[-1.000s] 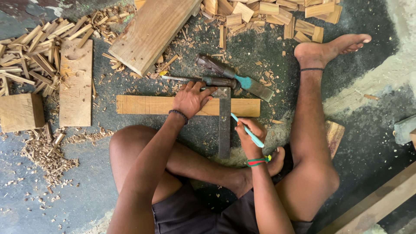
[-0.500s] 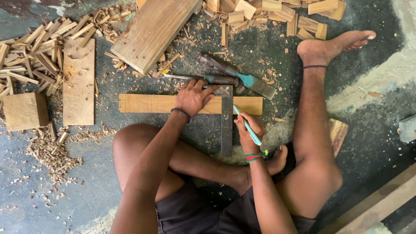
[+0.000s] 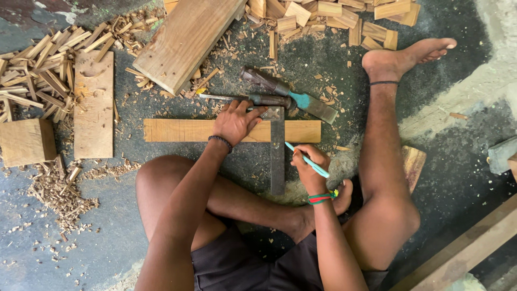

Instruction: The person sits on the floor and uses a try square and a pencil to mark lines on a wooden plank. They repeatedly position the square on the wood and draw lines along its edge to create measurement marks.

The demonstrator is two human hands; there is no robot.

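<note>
Fingers (image 3: 253, 112) of the left hand (image 3: 232, 123) lay spread and flat, pressing down where the try square (image 3: 277, 151) crossed the wooden strip (image 3: 183, 130); they held nothing closed, only pinned both pieces to the floor (image 3: 134, 237). The right hand (image 3: 309, 167) had its fingers curled narrow around a light blue pencil (image 3: 308, 160), gripping it just right of the square's blade, the tip pointing up-left toward the strip's lower edge.

The strip sat at the middle of the frame — a long, pale, flat length of planed wood lying horizontally, its ends cut square, its grain running lengthwise. The try square's dark metal blade ran straight down from it toward the person's crossed legs, with the stock set against the strip's upper edge under the left fingertips.

Just above the strip lay a chisel (image 3: 293, 99) with a teal band and a broad steel blade, angled down to the right, and beside it a second dark-handled tool (image 3: 264, 99), partly hidden by the left fingers. A thick plank (image 3: 186, 40) slanted across the upper middle. At upper left a heap of thin offcut sticks (image 3: 37, 75) lay beside a notched board (image 3: 94, 105) and a square wooden block (image 3: 26, 141). More short blocks (image 3: 344, 16) were piled along the top edge. Shavings (image 3: 59, 191) were scattered at lower left. A bare foot (image 3: 409, 54) with a dark anklet rested at upper right.

No container showed in the view — everything lay loose on the floor.
</note>
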